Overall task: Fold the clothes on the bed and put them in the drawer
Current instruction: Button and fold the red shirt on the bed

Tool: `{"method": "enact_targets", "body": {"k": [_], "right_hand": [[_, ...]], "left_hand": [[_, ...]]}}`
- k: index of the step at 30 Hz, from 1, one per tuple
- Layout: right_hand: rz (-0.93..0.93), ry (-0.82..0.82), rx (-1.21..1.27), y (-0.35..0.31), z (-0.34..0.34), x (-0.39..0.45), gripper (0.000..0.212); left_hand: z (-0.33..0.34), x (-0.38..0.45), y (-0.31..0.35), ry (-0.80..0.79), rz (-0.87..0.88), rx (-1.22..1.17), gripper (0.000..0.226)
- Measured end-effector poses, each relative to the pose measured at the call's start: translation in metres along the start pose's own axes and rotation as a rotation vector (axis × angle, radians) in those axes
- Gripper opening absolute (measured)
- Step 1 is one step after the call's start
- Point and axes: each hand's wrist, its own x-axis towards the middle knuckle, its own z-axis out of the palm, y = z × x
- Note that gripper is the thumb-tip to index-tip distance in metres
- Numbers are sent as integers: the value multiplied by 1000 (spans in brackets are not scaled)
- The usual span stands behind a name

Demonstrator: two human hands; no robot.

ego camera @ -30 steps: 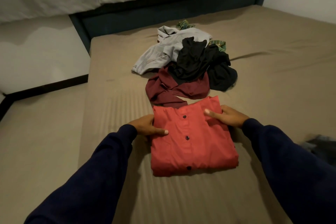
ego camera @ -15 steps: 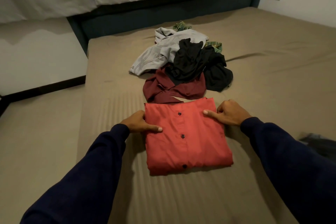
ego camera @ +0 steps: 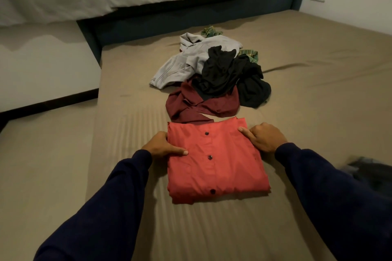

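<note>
Gripping the folded red shirt [ego camera: 216, 161], left hand [ego camera: 162, 147] and right hand [ego camera: 264, 137].

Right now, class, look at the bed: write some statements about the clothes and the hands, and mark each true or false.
1. The red shirt lies folded on the bed. True.
2. Only the left hand touches it. False: the right hand holds its other side.
3. The black garment lies partly over the maroon garment. True.
4. The grey garment is neatly folded. False: it lies crumpled in the pile.
</note>
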Motion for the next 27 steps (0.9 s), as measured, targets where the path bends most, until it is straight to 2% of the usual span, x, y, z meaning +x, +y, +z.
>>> {"method": "enact_targets", "body": {"k": [2, 4, 6, 8, 10, 14, 18, 21, 24, 27], "right_hand": [[83, -29, 197, 0, -2, 0, 80], [162, -98, 382, -5, -5, -1, 79], [218, -182, 518, -12, -9, -1, 75], [252, -238, 612, -19, -13, 2, 55], [278, -246, 688, -19, -17, 5, 45], [372, -211, 900, -21, -19, 2, 41], [322, -10, 1177, -34, -43, -15, 36], [260, 142, 1302, -44, -75, -37, 58], [73, 271, 1140, -65, -113, -72, 53], [-242, 371, 867, -108, -144, -120, 38]], "left_hand": [[-3, -2, 0, -39, -22, -71, 71], [-6, -2, 4, -82, -90, -37, 82], [-6, 0, 9, -126, -151, 62, 65], [-3, 1, 15, -154, -133, 62, 55], [0, 3, 17, -107, -85, -28, 53], [2, -6, 20, -16, -5, -122, 39], [-2, -15, 34, 78, 111, -215, 45], [-7, -18, 54, 153, 190, -349, 48], [-7, -22, 78, 220, 243, -507, 52], [3, -22, 107, 187, 268, -664, 40]]}}
